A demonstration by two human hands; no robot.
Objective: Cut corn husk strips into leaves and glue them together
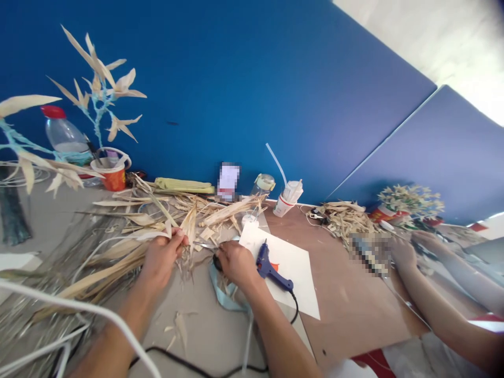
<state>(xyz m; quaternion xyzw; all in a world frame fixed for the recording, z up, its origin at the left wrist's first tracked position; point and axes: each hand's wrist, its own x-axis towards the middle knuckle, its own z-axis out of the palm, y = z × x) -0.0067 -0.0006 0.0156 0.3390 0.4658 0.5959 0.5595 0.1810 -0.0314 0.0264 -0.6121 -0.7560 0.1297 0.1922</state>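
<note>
My left hand (167, 254) pinches a pale strip of dried husk (169, 230) between thumb and fingers, over the table. A short way to its right, my right hand (236, 261) is closed around the dark handles of scissors (207, 245), whose metal blades point left toward the husk. Dried husks (118, 262) lie in a loose heap beside and behind my left hand. A blue glue gun (270, 265) rests on a white sheet (303, 273) just right of my right hand. Below that hand is a light blue ribbon or band (218, 291), partly hidden.
White cable (98, 304) loops across the near left. Husk flowers on blue stems stand in an orange cup (114, 176) beside a bottle (63, 131). A phone (228, 181), a glass jar (263, 184) and a white cup (286, 199) line the blue partition. At right, another person's hands (403, 254) work.
</note>
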